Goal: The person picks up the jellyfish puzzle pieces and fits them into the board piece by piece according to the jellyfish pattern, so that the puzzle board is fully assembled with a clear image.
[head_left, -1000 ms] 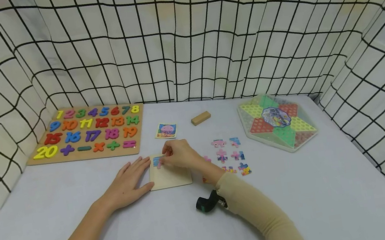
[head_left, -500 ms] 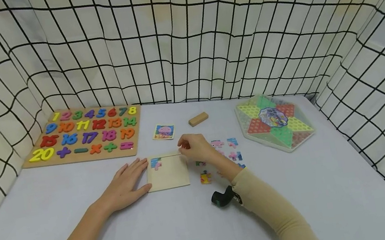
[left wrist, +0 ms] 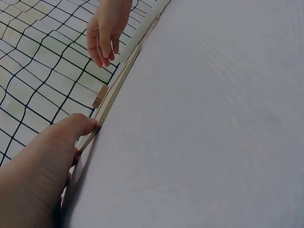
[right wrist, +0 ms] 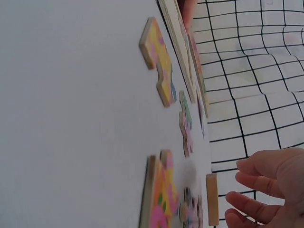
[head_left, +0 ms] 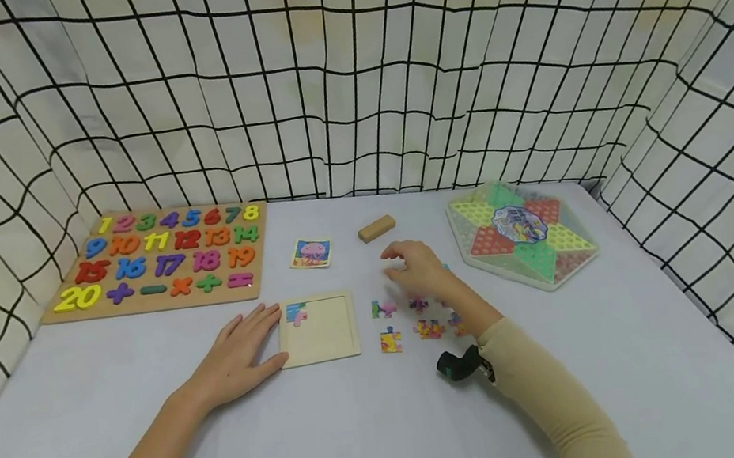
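Observation:
My left hand (head_left: 239, 357) lies with straight fingers along the left side of a square wooden puzzle tray (head_left: 328, 337), its thumb at the tray's edge in the left wrist view. A blue-and-pink jigsaw piece (head_left: 296, 315) sits in the tray's upper left corner. Over the loose pieces to the right hovers my right hand (head_left: 419, 270), fingers loosely bent and nothing held, as the right wrist view confirms. Below it lie a yellow jigsaw piece (head_left: 390, 340), a green-and-pink piece (head_left: 383, 309) and a yellow-pink piece (head_left: 429, 329); some other pieces are hidden behind the hand.
A number board (head_left: 151, 301) stands at the back left. Behind the tray lie a small picture card (head_left: 311, 253) and a wooden block (head_left: 377, 228). A hexagonal Chinese checkers box (head_left: 525, 234) lies at the right. Black netting (head_left: 345, 88) encloses the white table.
My right hand has left the piece in the tray's corner and moved right, over the loose pieces. My left hand keeps its place beside the tray.

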A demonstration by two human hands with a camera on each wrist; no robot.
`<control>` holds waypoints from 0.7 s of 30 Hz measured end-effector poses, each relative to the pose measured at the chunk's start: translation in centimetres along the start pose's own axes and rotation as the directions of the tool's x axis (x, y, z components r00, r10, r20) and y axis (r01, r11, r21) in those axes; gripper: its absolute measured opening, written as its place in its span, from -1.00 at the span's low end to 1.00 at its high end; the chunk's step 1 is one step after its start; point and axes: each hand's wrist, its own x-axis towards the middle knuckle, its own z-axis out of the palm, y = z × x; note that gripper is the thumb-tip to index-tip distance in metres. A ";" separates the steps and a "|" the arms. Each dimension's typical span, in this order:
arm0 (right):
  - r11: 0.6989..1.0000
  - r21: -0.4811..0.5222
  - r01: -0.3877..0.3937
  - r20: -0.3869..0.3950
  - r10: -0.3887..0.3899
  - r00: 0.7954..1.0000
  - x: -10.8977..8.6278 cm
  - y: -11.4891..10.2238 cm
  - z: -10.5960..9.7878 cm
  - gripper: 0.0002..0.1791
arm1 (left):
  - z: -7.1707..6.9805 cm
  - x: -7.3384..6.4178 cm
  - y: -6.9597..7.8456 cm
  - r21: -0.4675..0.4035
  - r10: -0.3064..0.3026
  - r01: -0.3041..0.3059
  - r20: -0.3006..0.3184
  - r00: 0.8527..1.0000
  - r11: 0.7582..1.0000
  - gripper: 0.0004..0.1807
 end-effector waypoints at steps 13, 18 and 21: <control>1.000 -0.027 -0.015 0.058 0.016 0.998 -1.2 3.3 -0.9 -0.52 | 0.0 0.0 -0.1 0.000 -0.004 0.004 0.000 1.000 1.000 -0.19; 0.999 -0.024 -0.044 0.075 0.046 0.996 -1.4 4.1 -0.7 -0.49 | 0.0 0.0 0.0 0.001 -0.006 0.006 0.003 1.000 1.000 -0.19; 0.999 -0.017 -0.041 0.070 0.042 0.997 -1.4 4.5 -0.5 -0.50 | -0.1 0.1 0.0 -0.002 -0.004 0.004 0.000 1.000 1.000 -0.19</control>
